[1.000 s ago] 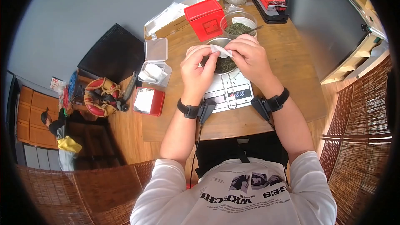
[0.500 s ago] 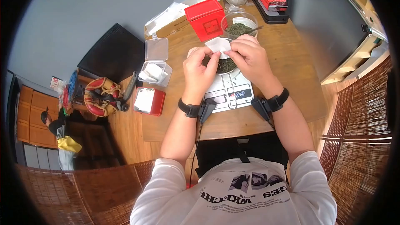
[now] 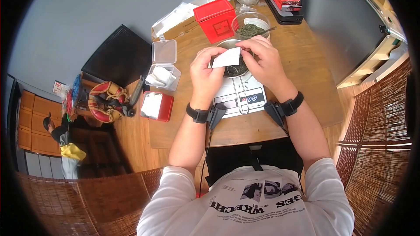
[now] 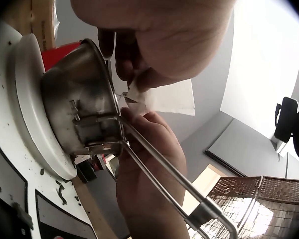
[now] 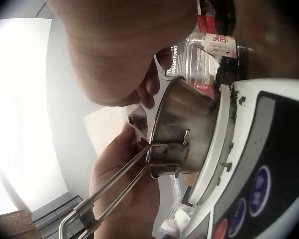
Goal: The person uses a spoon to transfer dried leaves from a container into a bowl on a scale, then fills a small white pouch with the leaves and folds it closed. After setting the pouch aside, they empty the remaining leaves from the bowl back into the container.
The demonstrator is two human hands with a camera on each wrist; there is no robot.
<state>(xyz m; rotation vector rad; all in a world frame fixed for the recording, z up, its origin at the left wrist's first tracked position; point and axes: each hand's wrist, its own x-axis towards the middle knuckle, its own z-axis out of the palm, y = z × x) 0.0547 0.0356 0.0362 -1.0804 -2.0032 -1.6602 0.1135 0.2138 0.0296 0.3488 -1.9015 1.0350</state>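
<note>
Over scale (image 3: 243,94): sachet (image 3: 226,57) between both hands (image 3: 234,67).

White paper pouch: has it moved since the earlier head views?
Yes. The white paper pouch now lies flatter and further left over the metal cup, pinched by both hands.

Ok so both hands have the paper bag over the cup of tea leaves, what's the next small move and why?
Probably spread the bag's mouth open. The left hand and right hand pinch it flat by its ends above the cup on the scale, and a flat bag likely cannot take leaves.
</note>
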